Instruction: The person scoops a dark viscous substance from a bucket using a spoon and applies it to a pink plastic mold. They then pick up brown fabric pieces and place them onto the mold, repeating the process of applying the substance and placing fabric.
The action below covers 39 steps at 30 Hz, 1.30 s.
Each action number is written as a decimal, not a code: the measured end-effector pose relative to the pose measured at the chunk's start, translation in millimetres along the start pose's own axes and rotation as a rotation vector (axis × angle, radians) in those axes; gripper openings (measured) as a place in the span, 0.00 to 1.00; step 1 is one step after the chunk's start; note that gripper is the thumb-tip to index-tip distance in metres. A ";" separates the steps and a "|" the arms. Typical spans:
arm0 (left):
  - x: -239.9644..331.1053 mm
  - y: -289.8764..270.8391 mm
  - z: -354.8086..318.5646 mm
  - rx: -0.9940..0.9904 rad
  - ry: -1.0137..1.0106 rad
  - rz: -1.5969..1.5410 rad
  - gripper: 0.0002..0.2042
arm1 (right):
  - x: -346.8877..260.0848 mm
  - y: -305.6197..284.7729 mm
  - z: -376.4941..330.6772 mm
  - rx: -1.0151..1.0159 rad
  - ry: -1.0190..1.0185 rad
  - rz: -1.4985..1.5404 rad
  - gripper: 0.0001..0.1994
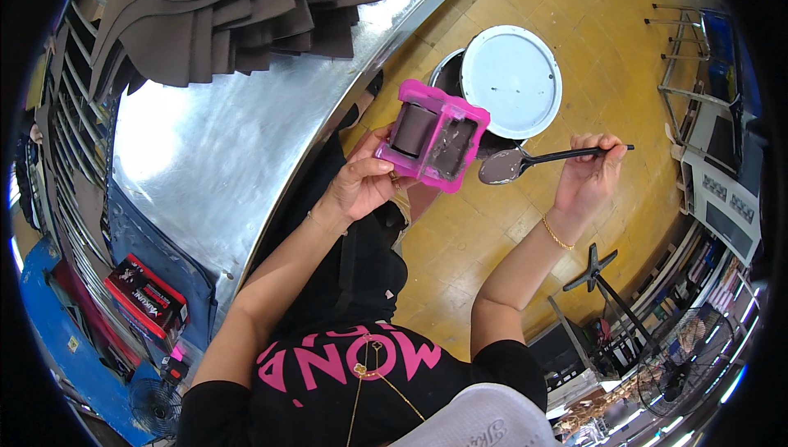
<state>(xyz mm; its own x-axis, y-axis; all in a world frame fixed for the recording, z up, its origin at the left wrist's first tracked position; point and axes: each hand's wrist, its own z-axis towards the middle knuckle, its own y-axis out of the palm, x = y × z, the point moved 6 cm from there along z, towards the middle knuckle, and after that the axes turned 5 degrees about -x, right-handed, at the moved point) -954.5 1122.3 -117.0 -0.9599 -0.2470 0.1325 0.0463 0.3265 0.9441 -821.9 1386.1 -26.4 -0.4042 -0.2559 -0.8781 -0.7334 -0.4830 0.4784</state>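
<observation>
My left hand (365,183) grips a bright pink roller applicator (474,110) by its left side. A dark roller (413,131) sits in one half of it, and the other half is a trough smeared with grey-brown paste (453,148). My right hand (589,176) is closed round the handle of a black spoon (566,154). The spoon's bowl, coated in the same grey-brown paste, is just right of the applicator, apart from it. Behind both, a round pale lid (513,77) lies askew over a bucket (447,73), whose inside is mostly hidden.
A metal-topped table (197,143) stands at left, with a fanned stack of dark brown sheets (238,24) at its far end. Near its front is a red and black box (146,299). Rightward are a yellow tiled floor (607,20), a metal rack (677,61) and a fan (685,357).
</observation>
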 end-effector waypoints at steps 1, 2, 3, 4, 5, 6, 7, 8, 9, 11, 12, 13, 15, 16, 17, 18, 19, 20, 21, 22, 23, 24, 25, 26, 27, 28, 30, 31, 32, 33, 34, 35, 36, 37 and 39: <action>0.6 -4.7 0.9 0.011 0.009 -0.003 0.32 | 1.2 -8.3 -0.5 0.027 -0.003 -0.015 0.16; 2.3 -9.7 -0.2 0.034 0.019 0.002 0.32 | 3.2 -17.2 -1.5 0.054 -0.007 -0.031 0.16; 4.2 -13.1 -0.6 0.055 0.027 0.006 0.32 | 5.3 -27.6 -2.4 0.082 -0.012 -0.048 0.16; 6.5 -16.6 -1.3 0.075 0.037 0.010 0.32 | 8.7 -39.4 -3.7 0.128 -0.022 -0.130 0.16; 9.1 -19.8 -2.6 0.086 0.045 0.027 0.32 | 13.9 -51.9 -5.7 0.173 -0.031 -0.211 0.16; 10.9 -23.7 -4.2 0.104 0.049 0.033 0.33 | 20.2 -63.9 -9.2 0.220 -0.040 -0.292 0.16; 13.3 -28.3 -6.7 0.121 0.054 0.039 0.33 | 30.0 -68.9 -13.1 0.239 -0.025 -0.469 0.16; 15.3 -32.8 -9.4 0.139 0.061 0.046 0.33 | 43.4 -70.6 -16.8 0.254 -0.009 -0.645 0.16; 16.0 -36.6 -12.5 0.151 0.064 0.044 0.33 | 59.4 -72.2 -19.9 0.262 0.008 -0.820 0.17; 17.6 -40.2 -15.2 0.190 0.078 0.054 0.32 | 105.8 -77.9 -24.4 0.180 0.091 -1.183 0.13; 18.7 -41.0 -16.2 0.207 0.083 0.060 0.31 | 135.9 -83.0 -25.0 0.062 0.061 -1.328 0.11; 19.6 -39.9 -16.7 0.205 0.083 0.055 0.31 | 164.3 -85.5 -26.4 -0.063 0.030 -1.467 0.10; 20.8 -38.0 -17.1 0.199 0.084 0.045 0.31 | 200.3 -74.5 -37.7 -0.194 -0.120 -1.603 0.07; 20.4 -39.8 -18.2 0.201 0.089 0.043 0.30 | 213.8 -71.9 -38.8 -0.245 -0.106 -1.610 0.06; 19.2 -42.6 -19.4 0.202 0.092 0.042 0.30 | 216.7 -75.3 -41.6 -0.226 -0.113 -1.622 0.06; 19.0 -43.4 -20.0 0.203 0.097 0.040 0.30 | 216.3 -74.7 -44.1 -0.209 -0.122 -1.633 0.06; 19.3 -43.3 -19.6 0.190 0.095 0.040 0.31 | 216.0 -74.5 -45.3 -0.190 -0.130 -1.643 0.06; 19.9 -42.8 -18.6 0.176 0.091 0.040 0.31 | 216.6 -75.5 -44.4 -0.169 -0.116 -1.626 0.06; 18.4 -41.1 -17.9 0.161 0.081 0.037 0.32 | 212.9 -78.2 -44.1 -0.144 -0.099 -1.614 0.06; 16.7 -42.4 -19.1 0.165 0.080 0.032 0.32 | 209.1 -81.3 -44.1 -0.119 -0.082 -1.602 0.07; 14.6 -44.8 -21.2 0.170 0.079 0.028 0.31 | 208.8 -94.8 -46.0 -0.053 0.006 -1.557 0.08; 14.9 -45.8 -21.5 0.171 0.081 0.028 0.31 | 210.0 -107.5 -47.2 0.013 0.087 -1.506 0.08; 15.0 -46.5 -20.3 0.169 0.079 0.029 0.31 | 211.5 -120.3 -48.1 0.077 0.167 -1.451 0.09; 15.1 -47.1 -18.3 0.167 0.079 0.031 0.32 | 211.2 -133.7 -49.3 0.195 0.202 -1.321 0.11; 14.4 -46.6 -17.4 0.167 0.076 0.031 0.32 | 209.9 -144.5 -51.9 0.308 0.239 -1.188 0.12; 13.0 -45.7 -17.8 0.165 0.073 0.034 0.31 | 207.5 -154.3 -54.6 0.418 0.273 -1.051 0.13; 10.6 -42.6 -17.6 0.155 0.058 0.042 0.30 | 211.2 -190.9 -70.7 0.489 0.306 -0.920 0.16; 10.0 -41.0 -16.4 0.153 0.051 0.042 0.30 | 216.0 -209.7 -80.4 0.561 0.298 -0.796 0.16; 9.6 -39.6 -15.7 0.154 0.047 0.042 0.30 | 218.5 -222.4 -88.0 0.625 0.292 -0.670 0.16; 8.9 -39.1 -15.9 0.156 0.048 0.042 0.30 | 217.7 -225.9 -93.4 0.650 0.311 -0.532 0.14; 8.3 -39.3 -15.9 0.155 0.049 0.045 0.30 | 215.1 -229.5 -98.0 0.662 0.343 -0.442 0.14; 7.7 -40.0 -15.6 0.153 0.049 0.048 0.30 | 211.4 -233.4 -102.4 0.675 0.374 -0.351 0.14; 6.3 -40.6 -14.9 0.150 0.046 0.049 0.30 | 204.7 -234.0 -106.2 0.689 0.402 -0.263 0.13; 5.5 -38.4 -13.9 0.144 0.045 0.047 0.31 | 195.0 -228.4 -103.5 0.667 0.367 -0.132 0.12; 3.8 -32.2 -10.9 0.130 0.038 0.045 0.31 | 169.8 -218.4 -92.6 0.606 0.318 0.010 0.12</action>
<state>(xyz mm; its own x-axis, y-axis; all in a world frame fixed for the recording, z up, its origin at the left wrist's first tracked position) -956.6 1100.9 -143.5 -0.9465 -0.2631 0.1871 0.0502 0.4524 0.8904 -679.8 1370.6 -280.7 -0.3009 -0.5359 -0.7888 -0.9442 0.0514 0.3252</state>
